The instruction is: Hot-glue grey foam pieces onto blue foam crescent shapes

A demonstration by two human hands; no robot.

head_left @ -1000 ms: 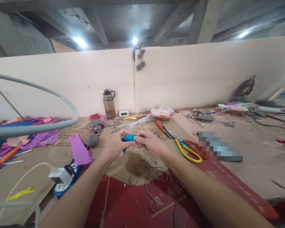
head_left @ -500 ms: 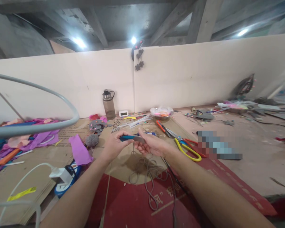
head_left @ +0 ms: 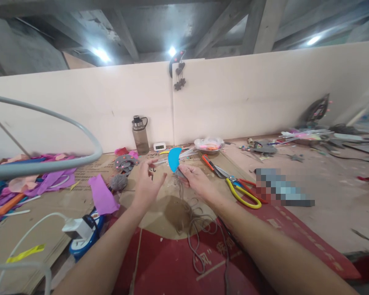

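My right hand (head_left: 195, 178) pinches a flat, bright blue crescent-like piece (head_left: 174, 159) by its lower end, which looks grey as if wound with yarn. From there grey yarn (head_left: 198, 234) hangs down and lies in loose loops on the red and brown cardboard (head_left: 160, 262). To the left of the piece, apart from it, my left hand (head_left: 146, 184) has its fingers spread with nothing visible in them. A ball of grey yarn (head_left: 119, 182) rests left of that hand.
Yellow-handled scissors (head_left: 244, 196) and an orange cutter (head_left: 207, 162) lie to the right. A bottle (head_left: 140, 137) and small white clock (head_left: 159, 146) stand by the partition. Purple cloth (head_left: 103, 194) and a power strip (head_left: 83, 241) lie left. A grey cable (head_left: 80, 127) arches across the upper left.
My left hand has let go of the blue piece and moved left, fingers opening. My right hand now holds it alone, turned upright with its blue face showing. The yarn has shifted below it.
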